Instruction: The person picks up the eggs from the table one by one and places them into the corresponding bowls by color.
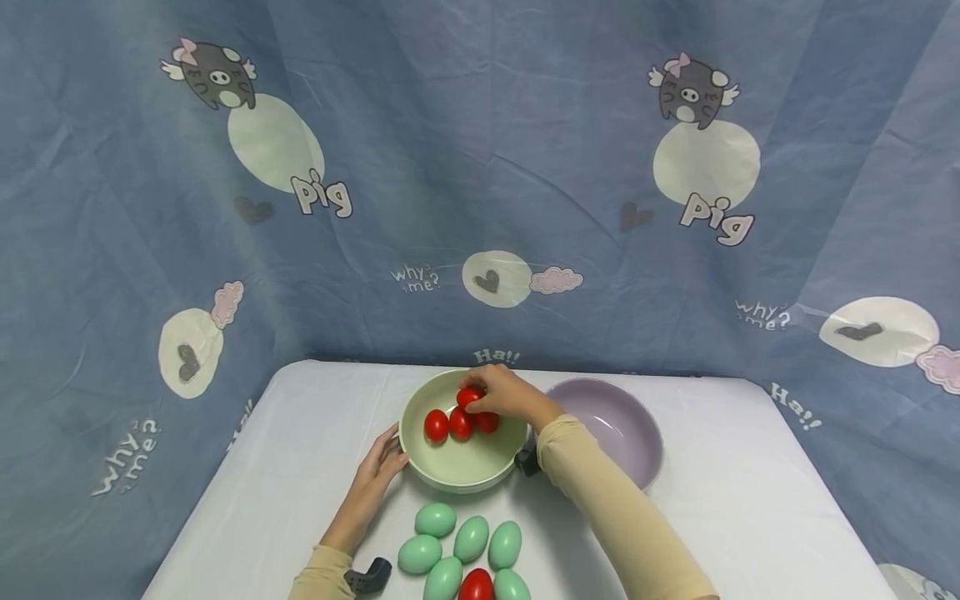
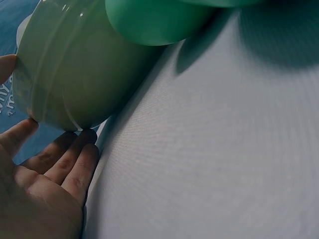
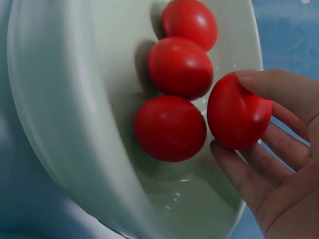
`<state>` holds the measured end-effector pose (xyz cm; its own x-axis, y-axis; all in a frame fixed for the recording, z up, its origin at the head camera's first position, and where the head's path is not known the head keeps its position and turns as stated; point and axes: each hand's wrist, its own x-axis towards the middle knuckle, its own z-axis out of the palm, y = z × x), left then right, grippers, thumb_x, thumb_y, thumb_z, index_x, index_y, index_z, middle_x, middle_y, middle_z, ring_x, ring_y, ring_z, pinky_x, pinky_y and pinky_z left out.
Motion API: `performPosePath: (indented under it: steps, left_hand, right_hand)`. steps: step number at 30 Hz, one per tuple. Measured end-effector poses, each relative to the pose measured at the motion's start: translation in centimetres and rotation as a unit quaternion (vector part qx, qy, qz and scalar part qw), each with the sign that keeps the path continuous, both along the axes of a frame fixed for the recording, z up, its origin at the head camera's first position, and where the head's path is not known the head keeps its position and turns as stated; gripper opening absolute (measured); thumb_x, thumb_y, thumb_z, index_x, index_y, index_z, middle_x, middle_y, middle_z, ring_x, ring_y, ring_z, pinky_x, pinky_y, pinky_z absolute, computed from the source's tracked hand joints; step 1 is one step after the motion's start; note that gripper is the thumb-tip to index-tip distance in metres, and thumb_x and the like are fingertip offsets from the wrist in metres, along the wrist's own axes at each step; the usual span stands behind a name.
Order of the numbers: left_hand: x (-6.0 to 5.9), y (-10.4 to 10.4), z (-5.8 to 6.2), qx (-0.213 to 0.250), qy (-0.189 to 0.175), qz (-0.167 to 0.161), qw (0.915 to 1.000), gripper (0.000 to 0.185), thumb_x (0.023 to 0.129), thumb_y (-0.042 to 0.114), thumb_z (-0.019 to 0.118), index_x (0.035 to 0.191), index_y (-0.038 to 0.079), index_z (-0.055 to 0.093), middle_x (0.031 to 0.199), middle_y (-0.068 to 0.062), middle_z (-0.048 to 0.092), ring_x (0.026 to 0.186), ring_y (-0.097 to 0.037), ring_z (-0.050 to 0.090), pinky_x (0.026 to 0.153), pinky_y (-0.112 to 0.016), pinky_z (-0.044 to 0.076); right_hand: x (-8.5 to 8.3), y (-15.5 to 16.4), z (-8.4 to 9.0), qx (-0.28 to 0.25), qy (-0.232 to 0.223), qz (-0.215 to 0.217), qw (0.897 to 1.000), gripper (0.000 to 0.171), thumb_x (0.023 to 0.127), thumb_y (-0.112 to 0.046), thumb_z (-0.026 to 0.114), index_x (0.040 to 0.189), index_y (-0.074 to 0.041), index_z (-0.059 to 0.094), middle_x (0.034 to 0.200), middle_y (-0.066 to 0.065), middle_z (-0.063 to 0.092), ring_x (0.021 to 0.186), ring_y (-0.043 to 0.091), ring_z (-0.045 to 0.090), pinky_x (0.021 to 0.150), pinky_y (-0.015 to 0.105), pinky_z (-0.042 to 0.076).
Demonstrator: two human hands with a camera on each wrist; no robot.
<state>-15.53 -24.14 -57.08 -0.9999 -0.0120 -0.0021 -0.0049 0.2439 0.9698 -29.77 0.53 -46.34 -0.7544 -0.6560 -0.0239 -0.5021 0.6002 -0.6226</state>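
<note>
The red egg (image 3: 238, 113) sits between my right thumb and fingers (image 3: 249, 174), thumb across its top, fingers curled under it. It hangs just inside the green bowl (image 1: 420, 467), at the far side of the hollow, apart from the floor of the bowl as far as the wrist view shows. My right hand (image 1: 504, 392) grasps it from above the far rim.

Three more red eggs lie on the bowl's floor: one (image 3: 170, 128) just beside the held egg, a second (image 3: 180, 66) touching it, and a third (image 3: 190, 23) beyond that. In the head view they form a short row (image 1: 459, 423) running left to right across the middle of the bowl. I cannot tell whether the held egg touches its neighbour.

My left hand (image 1: 381, 467) rests on the table at the bowl's near-left side, fingers (image 2: 75, 162) straight and relaxed, tips against the outer wall near its base; the thumb lies higher along the wall. It grips nothing.

A purple bowl (image 1: 637, 433) stands just right of the green one, partly behind my right forearm. Near me on the white table (image 1: 300, 450) lies a cluster of green eggs (image 1: 471, 537) with one red egg (image 1: 476, 585) among them at the near edge. A blue printed cloth (image 1: 480, 167) hangs behind the table.
</note>
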Motion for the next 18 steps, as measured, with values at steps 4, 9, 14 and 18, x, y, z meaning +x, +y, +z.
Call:
performPosePath:
  steps: [4,9,14,18]
  left_hand:
    - [-0.1,0.1,0.0,0.002,0.006,0.002,1.0,0.06,0.105,0.037,0.058,0.16,0.024,0.036,0.159,-0.011,0.049,0.149,-0.032,0.045,0.124,-0.055,0.036]
    - [-0.1,0.1,0.0,0.008,0.002,0.002,1.0,0.06,0.105,0.037,0.059,0.16,0.023,0.036,0.159,-0.011,0.05,0.149,-0.032,0.045,0.124,-0.055,0.035]
    - [-0.2,0.0,-0.1,0.011,-0.007,0.002,0.9999,0.062,0.104,0.038,0.06,0.16,0.025,0.036,0.16,-0.011,0.048,0.151,-0.03,0.043,0.125,-0.052,0.034]
    - [-0.2,-0.1,-0.2,0.01,-0.007,0.004,0.9999,0.062,0.104,0.038,0.06,0.16,0.024,0.035,0.16,-0.012,0.048,0.151,-0.031,0.042,0.125,-0.054,0.033]
  right_hand:
    - [-0.2,-0.1,0.0,0.0,-0.007,-0.004,1.0,0.038,0.091,-0.01,0.078,0.127,0.0,0.07,0.125,0.013,0.075,0.12,0.026,0.068,0.108,0.041,0.055]
    - [-0.5,-0.5,-0.1,0.019,-0.005,-0.002,1.0,0.037,0.092,-0.01,0.077,0.127,-0.001,0.07,0.124,0.012,0.074,0.118,0.026,0.067,0.107,0.041,0.055]
    - [-0.9,-1.0,-0.5,0.047,0.006,0.003,0.999,0.035,0.09,-0.01,0.079,0.124,-0.003,0.072,0.118,0.009,0.076,0.112,0.024,0.067,0.104,0.039,0.056]
    - [-1.0,-1.4,-0.7,0.067,0.006,0.001,0.998,0.034,0.088,-0.008,0.079,0.122,-0.004,0.073,0.117,0.009,0.076,0.112,0.025,0.066,0.105,0.04,0.055]
